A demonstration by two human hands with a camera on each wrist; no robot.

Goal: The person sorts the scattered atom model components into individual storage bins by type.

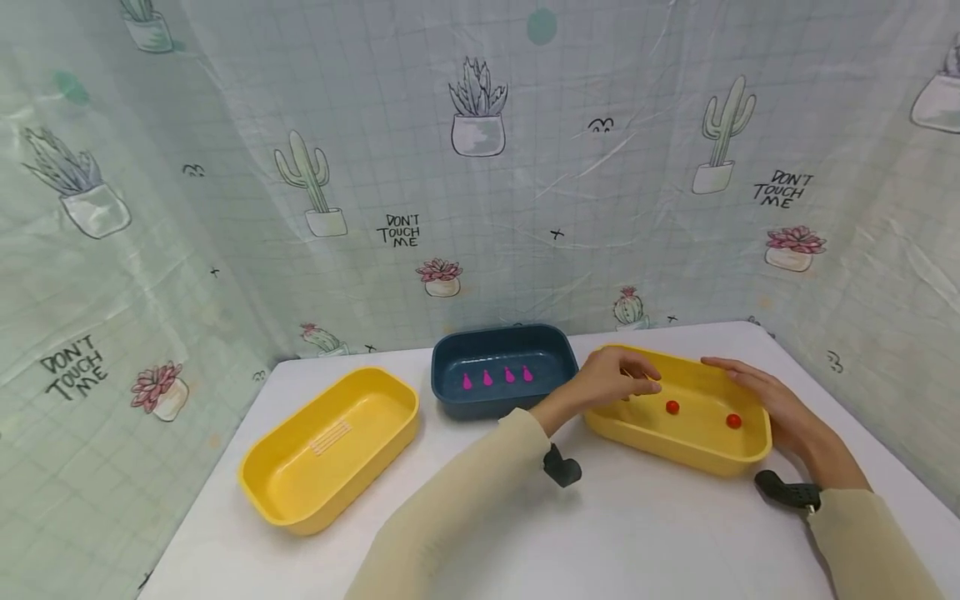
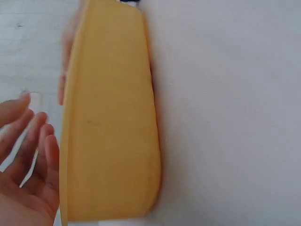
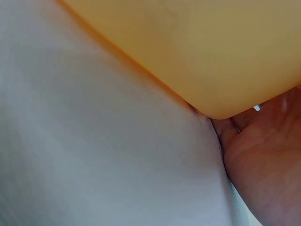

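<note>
At the right of the table, a yellow plastic tub (image 1: 675,450) has two small red balls in it, one near the middle (image 1: 672,407) and one toward the right end (image 1: 733,421). My left hand (image 1: 611,377) hovers over the tub's left end with fingers loosely bent. Nothing shows between its fingers (image 2: 40,136) in the left wrist view, where the tub's side wall (image 2: 110,117) fills the middle. Along the tub's right end my right hand (image 1: 780,408) rests against the outside, fingers stretched toward the far rim. The right wrist view shows its palm (image 3: 268,150) beside the tub's lower corner.
A dark blue tub (image 1: 480,410) at the back middle holds several pink pear-shaped pieces (image 1: 487,377) in a row. Another yellow tub (image 1: 300,527) stands at the left, with several pale sticks (image 1: 330,437) lying side by side inside. A printed curtain (image 1: 540,208) hangs behind the white table (image 1: 600,533).
</note>
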